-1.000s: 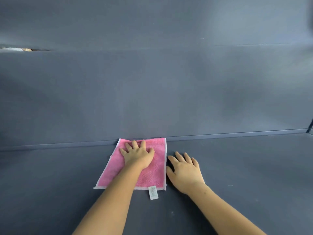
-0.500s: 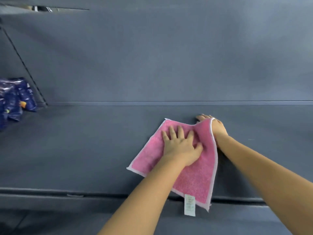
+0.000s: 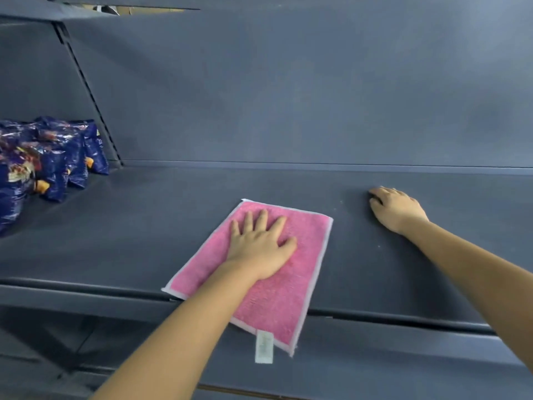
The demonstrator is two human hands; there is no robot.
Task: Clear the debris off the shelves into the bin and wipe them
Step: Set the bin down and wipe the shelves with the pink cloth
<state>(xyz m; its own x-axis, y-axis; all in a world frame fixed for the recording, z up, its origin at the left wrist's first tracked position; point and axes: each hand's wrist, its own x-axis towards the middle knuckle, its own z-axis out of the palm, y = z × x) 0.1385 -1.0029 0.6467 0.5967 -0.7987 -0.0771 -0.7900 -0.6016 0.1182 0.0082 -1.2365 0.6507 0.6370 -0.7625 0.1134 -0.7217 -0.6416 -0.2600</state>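
Note:
A pink cloth point(image 3: 297, 255) with a white border and a white tag lies on the dark grey shelf point(image 3: 161, 226). Its near corner hangs over the shelf's front edge. My left hand point(image 3: 261, 245) lies flat on the cloth, fingers spread, pressing it onto the shelf. My right hand point(image 3: 396, 209) rests palm down on the bare shelf to the right of the cloth, apart from it, with nothing in it. A few pale specks point(image 3: 341, 202) dot the shelf between the cloth and my right hand.
Several shiny blue snack bags point(image 3: 49, 163) stand at the shelf's left end beside a slotted upright point(image 3: 89, 93). The grey back panel point(image 3: 317, 82) rises behind the shelf. A lower shelf point(image 3: 375, 370) sticks out beneath the front edge.
The cloth has slid toward the front edge under my left hand. My right hand has let go of the cloth's far corner and moved right onto the bare shelf.

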